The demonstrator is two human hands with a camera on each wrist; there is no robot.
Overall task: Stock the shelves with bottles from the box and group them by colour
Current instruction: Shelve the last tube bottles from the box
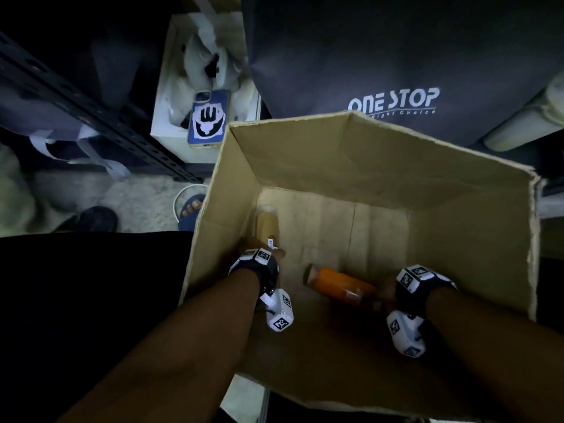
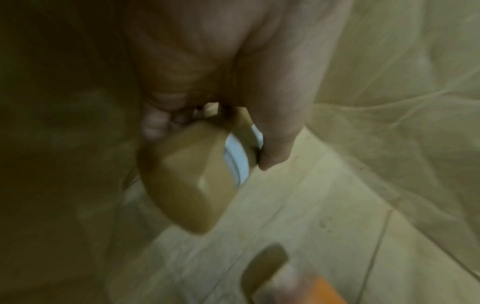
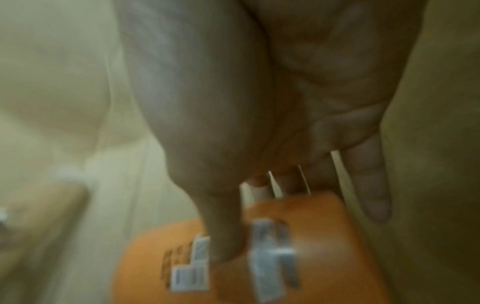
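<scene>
An open cardboard box holds two bottles lying on its floor. At the left wall is a tan bottle, and my left hand grips its near end. In the left wrist view my thumb and curled fingers wrap round that tan bottle. An orange bottle with a dark cap lies near the front, and my right hand holds its base. The right wrist view shows my thumb on the labelled orange bottle, with the fingers behind it.
A phone in a blue case lies on a white box beyond the carton's left corner. A dark "ONE STOP" bag stands behind. A perforated metal shelf upright runs at the left. Sandalled feet stand on the floor.
</scene>
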